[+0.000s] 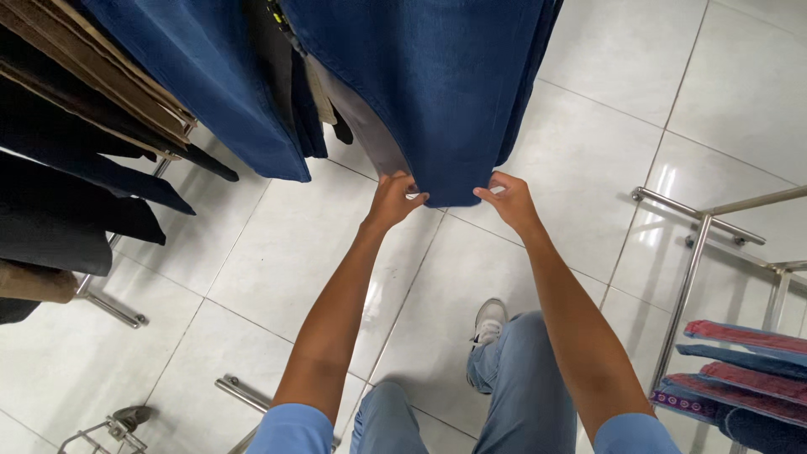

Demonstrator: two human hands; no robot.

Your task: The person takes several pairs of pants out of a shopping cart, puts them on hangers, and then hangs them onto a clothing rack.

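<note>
A pair of dark blue jeans (445,92) hangs in front of me, its leg hem down near my hands. My left hand (393,200) pinches the hem's left corner. My right hand (507,198) pinches the hem's right corner, so the bottom edge is stretched between both hands. Another blue jeans leg (210,76) hangs just to the left, untouched.
Dark, brown and tan trousers (67,168) hang on a rack at the left. A metal rack (698,252) with folded red and blue cloths (740,370) stands at the right. Rack feet (244,395) rest on the white tiled floor (277,261). My legs and a grey shoe (489,321) are below.
</note>
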